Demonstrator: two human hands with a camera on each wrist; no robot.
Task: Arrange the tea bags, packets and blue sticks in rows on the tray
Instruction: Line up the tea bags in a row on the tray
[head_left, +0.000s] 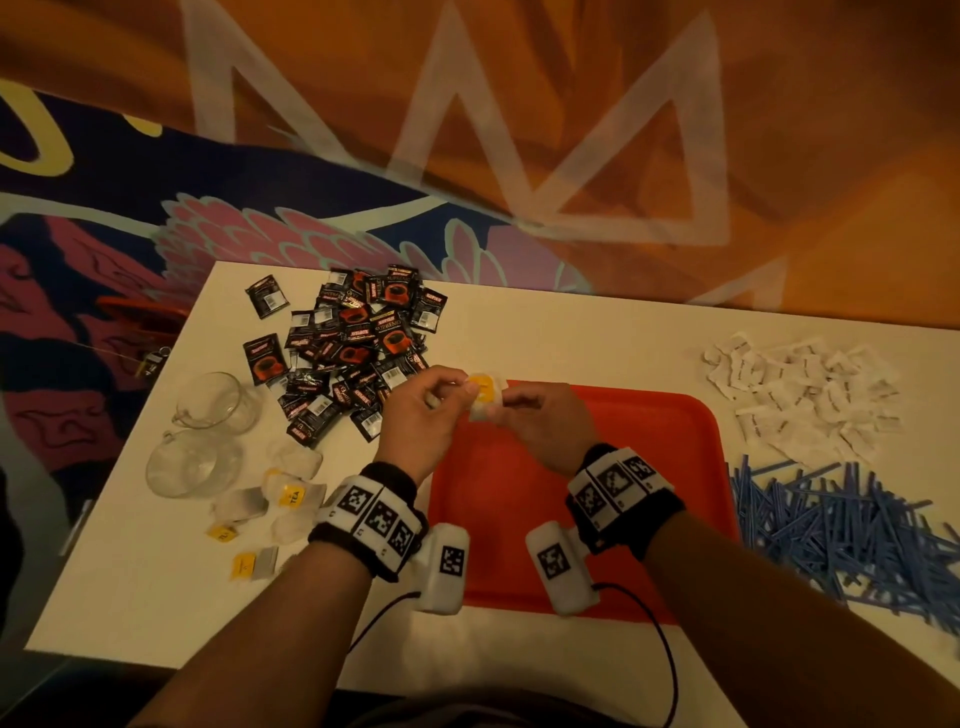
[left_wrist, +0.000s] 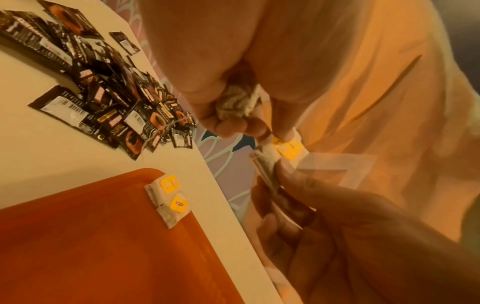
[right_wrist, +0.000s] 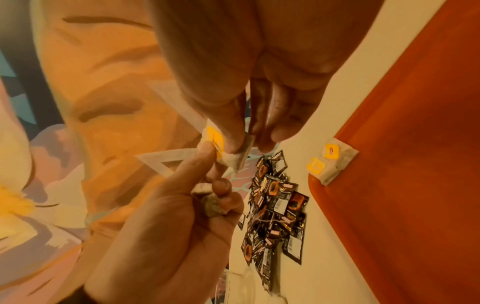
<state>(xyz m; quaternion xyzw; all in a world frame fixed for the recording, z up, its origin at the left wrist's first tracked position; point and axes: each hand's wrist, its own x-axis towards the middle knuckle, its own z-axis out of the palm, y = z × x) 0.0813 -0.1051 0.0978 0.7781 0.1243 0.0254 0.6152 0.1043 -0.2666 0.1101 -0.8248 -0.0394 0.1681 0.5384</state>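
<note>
Orange tray (head_left: 675, 415) holds 2 tea bags (left_wrist: 168, 199); left hand (head_left: 415, 410) and right hand (head_left: 545, 421) pinch third tea bag (head_left: 485, 397).

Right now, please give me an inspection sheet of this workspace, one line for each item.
Surface: white table.
Job's things: red tray holds two tea bags at a corner; dark packets, white packets, blue sticks in piles off it.
Clutter: two glass cups.
Grippers: left hand and right hand pinch one tea bag; the left also holds a crumpled bag.
Cables: black wrist cables.
Surroundings: patterned fabric.
</note>
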